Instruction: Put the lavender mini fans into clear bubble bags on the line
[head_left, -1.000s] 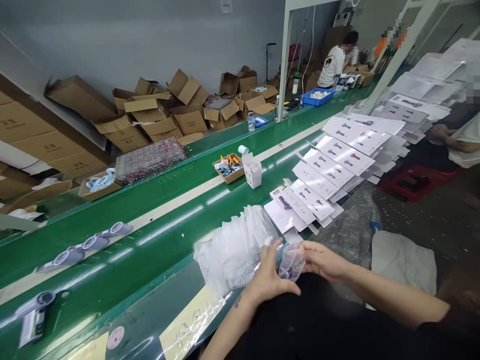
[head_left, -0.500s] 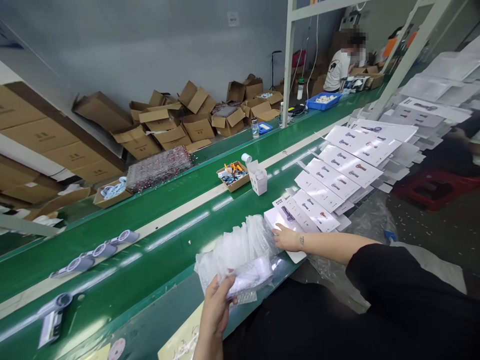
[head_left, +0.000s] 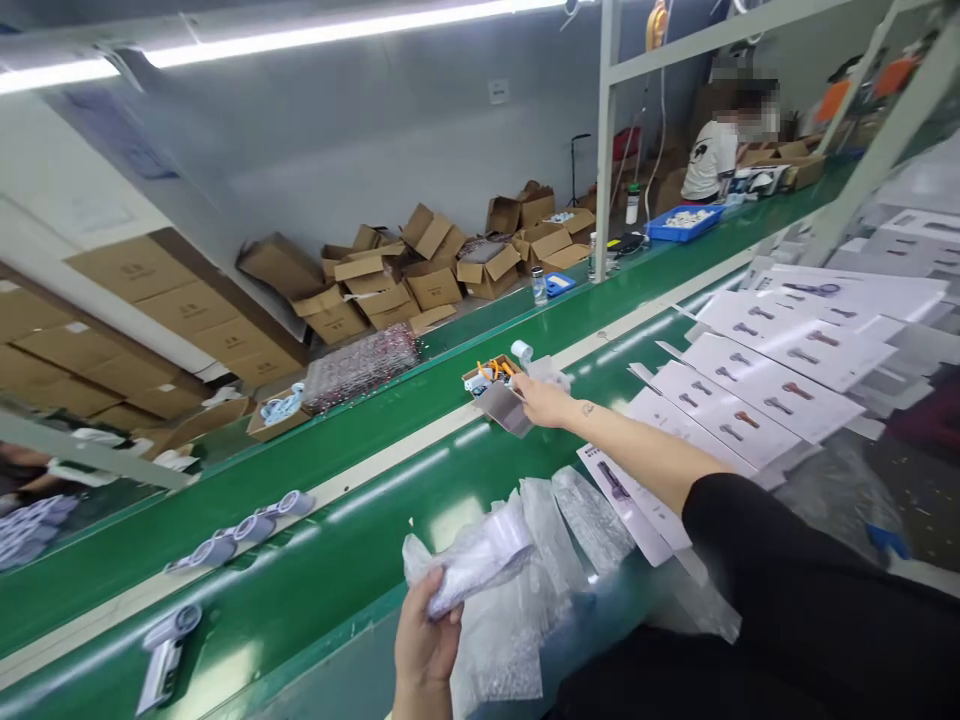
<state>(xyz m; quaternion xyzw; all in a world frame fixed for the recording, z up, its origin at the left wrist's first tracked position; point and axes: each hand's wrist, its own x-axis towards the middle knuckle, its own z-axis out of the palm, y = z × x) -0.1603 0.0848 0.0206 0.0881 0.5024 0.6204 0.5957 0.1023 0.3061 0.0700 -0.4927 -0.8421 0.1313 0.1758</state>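
Note:
My left hand (head_left: 431,630) is closed around a pale lilac hair dryer (head_left: 487,560) in a clear bubble-wrap bag, held above the near edge of the belt. Bubble-wrap bags (head_left: 551,530) lie overlapping beside and beneath it. Farther out, my right hand (head_left: 546,402) has its fingers closed at a small white box (head_left: 504,408), which is tilted and partly covered by the hand. Touching or very near that box is a cardboard tray (head_left: 474,378) of orange and blue small parts. A white cylinder (head_left: 521,351) stands beside the tray.
Printed flat cartons (head_left: 735,400) are stacked in overlapping rows at the right. On the green belt (head_left: 360,560) lie an unwrapped hair dryer (head_left: 171,645) and several lilac ones (head_left: 255,528). A metal post (head_left: 604,150) rises beyond. A person (head_left: 712,155) sits near a blue tray (head_left: 684,224).
My right hand has moved from the printed cartons out to the white box, which has gone from upright to tilted. My left hand has raised the bagged hair dryer. The view has shifted left.

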